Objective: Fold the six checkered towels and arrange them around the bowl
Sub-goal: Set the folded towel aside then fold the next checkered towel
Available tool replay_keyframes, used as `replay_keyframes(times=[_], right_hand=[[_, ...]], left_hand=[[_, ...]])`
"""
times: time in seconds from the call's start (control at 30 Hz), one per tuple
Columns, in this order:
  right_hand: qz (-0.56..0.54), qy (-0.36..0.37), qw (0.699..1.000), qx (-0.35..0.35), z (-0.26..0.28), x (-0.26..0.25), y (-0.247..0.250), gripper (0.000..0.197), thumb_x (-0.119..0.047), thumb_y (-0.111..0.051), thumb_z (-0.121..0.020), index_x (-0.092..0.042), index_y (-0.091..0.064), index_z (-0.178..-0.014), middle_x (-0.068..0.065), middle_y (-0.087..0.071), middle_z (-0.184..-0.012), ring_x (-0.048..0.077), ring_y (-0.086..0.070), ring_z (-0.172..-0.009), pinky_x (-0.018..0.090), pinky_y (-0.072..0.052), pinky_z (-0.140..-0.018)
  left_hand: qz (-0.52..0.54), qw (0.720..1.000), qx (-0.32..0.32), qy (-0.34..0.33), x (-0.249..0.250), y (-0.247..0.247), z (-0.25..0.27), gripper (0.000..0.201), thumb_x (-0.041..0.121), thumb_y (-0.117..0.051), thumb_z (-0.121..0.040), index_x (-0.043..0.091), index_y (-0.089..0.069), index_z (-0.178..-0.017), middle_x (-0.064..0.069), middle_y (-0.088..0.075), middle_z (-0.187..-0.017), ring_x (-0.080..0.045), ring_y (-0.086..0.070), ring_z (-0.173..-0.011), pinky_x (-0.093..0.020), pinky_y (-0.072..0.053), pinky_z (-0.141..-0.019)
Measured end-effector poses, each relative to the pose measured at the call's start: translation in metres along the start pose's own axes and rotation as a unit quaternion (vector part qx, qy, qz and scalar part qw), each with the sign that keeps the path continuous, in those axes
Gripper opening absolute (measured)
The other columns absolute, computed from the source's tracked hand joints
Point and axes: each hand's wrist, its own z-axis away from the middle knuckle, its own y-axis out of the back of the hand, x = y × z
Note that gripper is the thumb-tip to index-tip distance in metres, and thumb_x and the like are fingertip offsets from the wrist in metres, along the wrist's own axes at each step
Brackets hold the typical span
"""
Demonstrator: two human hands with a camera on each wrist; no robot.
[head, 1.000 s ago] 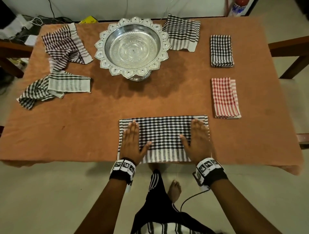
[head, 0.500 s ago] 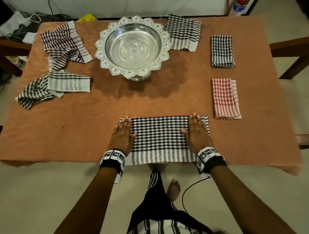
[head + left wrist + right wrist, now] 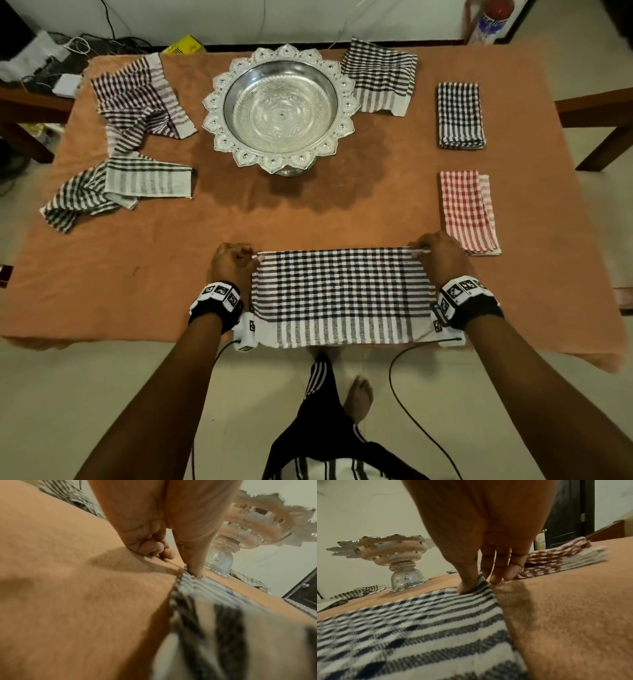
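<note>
1. Head view: a black-and-white checkered towel lies spread flat at the near edge of the counter, which is covered in an orange-brown cloth. The left hand pinches the towel's far left corner and the right hand pinches its far right corner, so both hands are clamped on the cloth. A silver bowl with a scalloped rim stands toward the far middle of the counter. To the right sit a folded black checkered towel and, nearer, a folded red checkered towel, the latter just beside the right hand. A loosely folded black checkered towel lies at the bowl's far right. Two crumpled towels lie at the left: a dark striped towel farther off and a grey striped towel nearer. Both wrists wear bands with printed markers.

2. Left wrist view: the left hand points down, its thumb tip pressing the towel's corner onto the counter, the other fingers curled close. The bowl's pedestal rises behind.

3. Right wrist view: the right hand holds the towel's corner, thumb on top of the cloth, fingers reaching down at its edge. The red towel lies just beyond, and the bowl stands at the left
</note>
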Motion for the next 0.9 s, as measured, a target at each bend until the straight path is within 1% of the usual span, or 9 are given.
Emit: replay_keyframes(times=[0.07, 0.13, 0.27, 0.43, 0.53, 0.63, 0.77, 0.83, 0.9], right_hand=[[-0.006, -0.009, 1.0, -0.013, 0.0, 0.003, 0.0, 0.017, -0.016, -0.075, -0.084, -0.012, -0.073, -0.101, 0.013, -0.062, -0.1, 0.033, -0.06, -0.097, 0.038, -0.05, -0.081], [-0.027, -0.015, 0.999, -0.024, 0.002, 0.005, 0.002, 0.021, -0.017, -0.075, -0.085, -0.011, -0.073, -0.105, 0.013, -0.062, -0.102, 0.03, -0.06, -0.096, 0.034, -0.048, -0.081], [-0.077, 0.003, 0.997, -0.005, 0.01, 0.006, 0.011, 0.015, -0.014, -0.078, -0.081, -0.006, -0.075, -0.095, 0.013, -0.064, -0.094, 0.029, -0.06, -0.087, 0.033, -0.045, -0.075], [-0.158, -0.004, 0.987, 0.003, 0.006, 0.008, 0.029, 0.006, -0.015, -0.078, -0.082, -0.013, -0.073, -0.085, 0.001, -0.07, -0.082, 0.018, -0.064, -0.079, 0.024, -0.045, -0.068], [-0.157, 0.004, 0.987, 0.023, -0.014, 0.005, 0.033, 0.015, -0.018, -0.079, -0.081, -0.009, -0.074, -0.092, 0.005, -0.071, -0.084, 0.022, -0.063, -0.079, 0.025, -0.043, -0.069], [-0.123, 0.002, 0.992, 0.02, -0.04, -0.002, 0.038, 0.027, -0.015, -0.076, -0.084, -0.009, -0.07, -0.109, 0.011, -0.07, -0.101, 0.026, -0.063, -0.091, 0.026, -0.045, -0.076], [0.01, 0.05, 0.999, 0.012, -0.036, -0.023, 0.034, 0.045, -0.025, -0.072, -0.087, -0.015, -0.059, -0.128, 0.014, -0.061, -0.125, 0.036, -0.053, -0.115, 0.043, -0.045, -0.095], [0.026, 0.075, 0.997, 0.015, -0.013, -0.032, 0.023, 0.042, -0.036, -0.068, -0.09, -0.017, -0.06, -0.126, 0.012, -0.062, -0.122, 0.034, -0.055, -0.112, 0.046, -0.049, -0.092], [0.018, 0.044, 0.999, 0.025, 0.017, -0.027, 0.011, 0.039, -0.042, -0.062, -0.092, -0.015, -0.062, -0.119, 0.012, -0.064, -0.116, 0.034, -0.059, -0.105, 0.046, -0.051, -0.086]], left_hand=[[-0.002, 1.0, -0.017, 0.017, 0.004, 0.005, -0.002, 0.019, 0.015, -0.082, -0.076, 0.008, -0.07, -0.089, 0.012, -0.059, -0.09, -0.004, -0.06, -0.081, -0.03, -0.052, -0.088], [0.007, 0.997, -0.076, 0.022, 0.008, 0.015, -0.005, 0.016, 0.01, -0.081, -0.076, 0.005, -0.069, -0.085, 0.006, -0.067, -0.086, -0.006, -0.062, -0.079, -0.03, -0.051, -0.089], [-0.024, 0.98, -0.198, -0.009, 0.017, 0.046, -0.008, 0.015, 0.009, -0.08, -0.077, 0.019, -0.069, -0.075, 0.012, -0.071, -0.068, -0.009, -0.062, -0.07, -0.026, -0.049, -0.073], [-0.005, 0.982, -0.189, -0.023, 0.039, 0.067, -0.017, 0.017, 0.006, -0.081, -0.074, 0.017, -0.069, -0.073, 0.011, -0.07, -0.062, -0.001, -0.06, -0.061, -0.014, -0.05, -0.061], [0.015, 0.988, -0.145, -0.042, 0.053, 0.068, -0.033, 0.015, 0.002, -0.078, -0.077, 0.013, -0.068, -0.078, 0.017, -0.067, -0.058, 0.004, -0.056, -0.054, -0.009, -0.047, -0.055], [-0.003, 0.995, -0.096, -0.037, 0.058, 0.061, -0.05, 0.018, 0.002, -0.076, -0.08, 0.005, -0.068, -0.095, 0.016, -0.067, -0.063, 0.005, -0.057, -0.055, -0.006, -0.045, -0.056], [-0.104, 0.991, -0.061, -0.053, 0.048, 0.053, -0.048, 0.036, 0.014, -0.073, -0.084, 0.009, -0.064, -0.118, 0.0, -0.065, -0.104, -0.015, -0.06, -0.089, -0.021, -0.044, -0.079], [-0.129, 0.987, -0.044, -0.081, 0.038, 0.05, -0.027, 0.038, 0.014, -0.072, -0.084, 0.011, -0.063, -0.12, -0.006, -0.064, -0.116, -0.023, -0.06, -0.098, -0.03, -0.047, -0.087], [-0.15, 0.981, -0.017, -0.124, 0.03, 0.045, 0.008, 0.034, 0.013, -0.07, -0.083, 0.013, -0.064, -0.117, -0.013, -0.063, -0.117, -0.031, -0.06, -0.1, -0.043, -0.051, -0.09]])
